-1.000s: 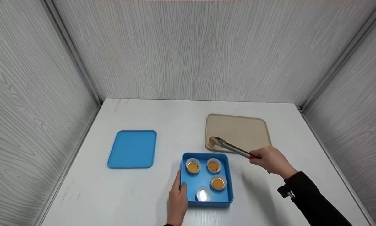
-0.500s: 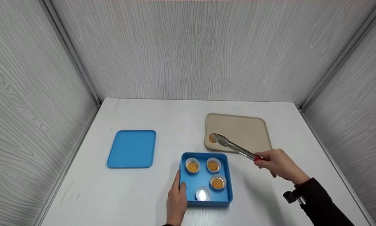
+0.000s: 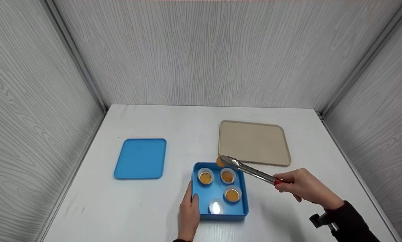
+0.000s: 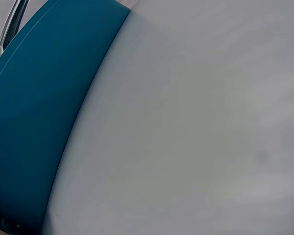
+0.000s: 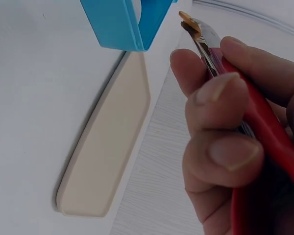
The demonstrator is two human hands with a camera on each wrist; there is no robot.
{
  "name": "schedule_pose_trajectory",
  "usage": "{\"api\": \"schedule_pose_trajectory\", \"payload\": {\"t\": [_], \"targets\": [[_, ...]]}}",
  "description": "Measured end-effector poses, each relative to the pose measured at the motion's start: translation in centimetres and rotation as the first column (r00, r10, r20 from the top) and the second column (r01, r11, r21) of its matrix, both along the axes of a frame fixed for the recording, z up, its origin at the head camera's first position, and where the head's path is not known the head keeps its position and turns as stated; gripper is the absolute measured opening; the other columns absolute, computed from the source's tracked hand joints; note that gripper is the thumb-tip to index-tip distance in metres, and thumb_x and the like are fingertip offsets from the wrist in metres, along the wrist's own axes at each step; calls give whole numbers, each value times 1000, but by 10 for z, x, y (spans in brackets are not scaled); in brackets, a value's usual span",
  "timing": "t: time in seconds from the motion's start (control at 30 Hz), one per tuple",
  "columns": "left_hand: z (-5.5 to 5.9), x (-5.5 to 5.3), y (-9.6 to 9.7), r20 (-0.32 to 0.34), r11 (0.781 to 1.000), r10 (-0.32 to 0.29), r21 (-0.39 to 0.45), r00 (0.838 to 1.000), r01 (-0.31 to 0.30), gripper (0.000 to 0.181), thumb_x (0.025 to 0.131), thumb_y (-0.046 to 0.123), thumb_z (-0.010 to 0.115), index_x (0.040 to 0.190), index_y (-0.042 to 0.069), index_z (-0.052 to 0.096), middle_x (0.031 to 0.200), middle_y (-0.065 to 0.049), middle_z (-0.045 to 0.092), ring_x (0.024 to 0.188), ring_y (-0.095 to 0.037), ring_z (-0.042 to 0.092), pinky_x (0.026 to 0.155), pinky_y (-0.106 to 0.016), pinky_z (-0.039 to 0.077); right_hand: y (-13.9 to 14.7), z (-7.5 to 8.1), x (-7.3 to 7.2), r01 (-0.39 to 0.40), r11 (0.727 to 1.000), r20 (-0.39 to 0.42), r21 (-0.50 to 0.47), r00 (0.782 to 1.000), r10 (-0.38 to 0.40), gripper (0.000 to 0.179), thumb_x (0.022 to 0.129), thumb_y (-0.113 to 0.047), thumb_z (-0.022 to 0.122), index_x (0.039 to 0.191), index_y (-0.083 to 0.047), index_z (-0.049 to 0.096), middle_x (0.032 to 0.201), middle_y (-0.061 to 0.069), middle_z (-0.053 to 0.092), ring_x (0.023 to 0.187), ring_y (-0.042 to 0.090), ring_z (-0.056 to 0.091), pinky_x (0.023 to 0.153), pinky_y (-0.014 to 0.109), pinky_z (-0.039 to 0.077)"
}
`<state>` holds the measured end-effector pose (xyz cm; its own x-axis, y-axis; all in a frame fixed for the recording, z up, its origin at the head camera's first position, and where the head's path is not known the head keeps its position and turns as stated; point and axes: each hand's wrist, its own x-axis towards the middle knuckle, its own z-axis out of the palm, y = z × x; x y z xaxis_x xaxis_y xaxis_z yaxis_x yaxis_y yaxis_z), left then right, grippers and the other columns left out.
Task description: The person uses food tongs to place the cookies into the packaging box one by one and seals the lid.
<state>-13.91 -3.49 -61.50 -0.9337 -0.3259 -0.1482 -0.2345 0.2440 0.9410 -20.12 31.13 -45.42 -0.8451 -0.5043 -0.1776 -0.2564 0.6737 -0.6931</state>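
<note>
My right hand (image 3: 305, 188) grips the red handles of metal tongs (image 3: 253, 170). At their tips, a round orange-brown cookie (image 3: 220, 161) is pinched just above the far rim of a blue box (image 3: 207, 196). Along the box's left wall my left hand (image 3: 189, 213) holds it, thumb at the rim and fingers outside. Inside are three white cups with similar cookies (image 3: 206, 178), (image 3: 227, 176), (image 3: 232, 195), and a white cup (image 3: 217, 206) without one at the front. In the right wrist view the tongs (image 5: 206, 51) carry the cookie (image 5: 188, 20) beside the box (image 5: 117, 22).
Behind the box to the right lies a flat beige tray (image 3: 254, 143). A square blue lid-like panel (image 3: 140, 158) lies on the white table (image 3: 147, 208) at left. Grey wood-grain walls (image 3: 201, 53) enclose the back and both sides.
The tongs have lifted the cookie off the beige tray and brought it toward me, to the box's far rim. My right hand moved nearer and rightward; the left hand and box stayed put.
</note>
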Motion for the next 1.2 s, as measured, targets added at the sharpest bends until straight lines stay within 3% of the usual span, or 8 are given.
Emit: {"api": "schedule_pose_trajectory", "payload": {"t": [0.23, 0.43, 0.93, 1.2], "targets": [[1, 1, -1, -15, 1000, 0, 7, 1000, 0, 54, 107, 23, 46, 160, 14, 37, 163, -3, 39, 149, -28, 36, 119, -53, 34, 1, 4, 15, -138, 990, -11, -3, 990, 138, 7, 99, -28, 68, 101, -28, 75, 71, -12, 62, 41, 0, 44, 39, 25, 45], [3, 1, -1, -3, 1000, -3, 4, 1000, 3, 55, 107, 23, 45, 160, 14, 36, 163, -4, 38, 150, -28, 36, 119, -53, 34, 1, 6, 24, -196, 980, 13, -15, 980, 196, 7, 99, -24, 69, 100, -29, 74, 68, -16, 55, 40, -4, 42, 36, 24, 44], [4, 2, 0, 20, 1000, -4, -8, 1000, 4, 55, 107, 25, 45, 160, 16, 36, 163, -3, 39, 149, -27, 37, 119, -54, 35, -2, 5, 37, -261, 965, 118, -13, 958, 261, 15, 98, -26, 70, 112, -27, 76, 70, -14, 54, 41, -3, 42, 35, 17, 41], [3, 2, 0, 24, 1000, -11, 0, 1000, 11, 55, 107, 25, 44, 161, 16, 35, 163, -3, 39, 150, -28, 36, 118, -55, 34, -7, 7, 38, -283, 959, 162, 28, 948, 275, 12, 97, -24, 70, 106, -26, 77, 71, -15, 56, 42, 0, 43, 37, 16, 40]]}}
